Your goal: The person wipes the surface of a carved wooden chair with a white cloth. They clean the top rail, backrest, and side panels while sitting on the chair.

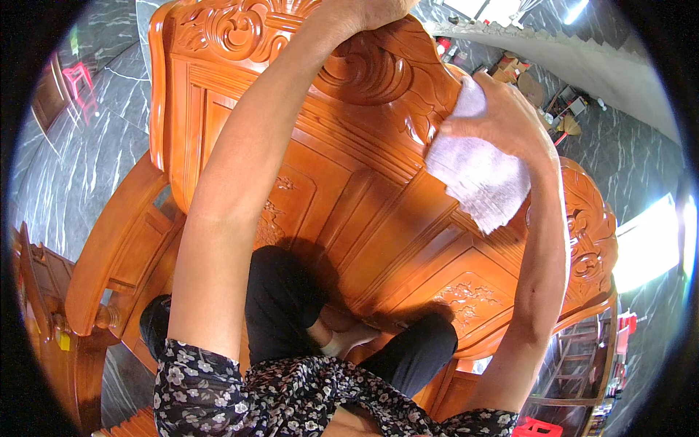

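A carved, glossy wooden bench backrest (377, 213) fills the middle of the head view, with scrolls and leaves along its crest (377, 76). My right hand (499, 123) holds a pale lilac cloth (480, 175) against the crest's right slope, thumb across the front. The cloth's lower end hangs loose over the moulding and panel below. At the top of the picture my left hand (377, 11) is at the crest's upper edge. Its fingers are cut off by the frame or hidden, so I cannot see whether it grips anything.
My bent legs in black trousers (284, 300) are on the seat, close to the backrest. A curved wooden armrest (112, 246) stands at left. Beyond lie a pink stool (79, 82), cardboard boxes (509, 68), a broom (569, 125) and a red plastic stool (538, 427) on dark marbled floor.
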Demonstrator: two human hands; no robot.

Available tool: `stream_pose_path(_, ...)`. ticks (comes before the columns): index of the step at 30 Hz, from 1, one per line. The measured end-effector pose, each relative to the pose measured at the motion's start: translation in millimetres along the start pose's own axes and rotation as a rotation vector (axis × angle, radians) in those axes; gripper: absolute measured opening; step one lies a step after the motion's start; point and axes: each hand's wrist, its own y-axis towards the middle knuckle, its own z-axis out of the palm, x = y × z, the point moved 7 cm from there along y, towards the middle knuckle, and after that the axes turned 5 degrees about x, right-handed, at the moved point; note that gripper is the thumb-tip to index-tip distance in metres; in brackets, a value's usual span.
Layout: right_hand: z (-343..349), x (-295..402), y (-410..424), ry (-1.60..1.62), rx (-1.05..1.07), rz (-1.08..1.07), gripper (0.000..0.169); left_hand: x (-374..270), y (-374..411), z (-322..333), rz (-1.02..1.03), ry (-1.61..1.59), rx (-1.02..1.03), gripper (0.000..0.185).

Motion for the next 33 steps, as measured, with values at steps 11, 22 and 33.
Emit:
stream_pose_path(11, 7, 50, 20, -0.172, -0.452, 0.099, 0.081, 1, -2, -2, -0.08, -0.051, 0.06, 0.046)
stream_pose_path(22, 23, 46, -33, -0.512, -0.543, -0.07, 0.094, 5, -5, -2, -0.067, 0.012, 0.144, 0.054)
stream_pose_path(33, -2, -25, -86, -0.469, -0.086, -0.048, 0.113, 13, -8, 12, -0.039, 0.051, 0.195, 0.052)
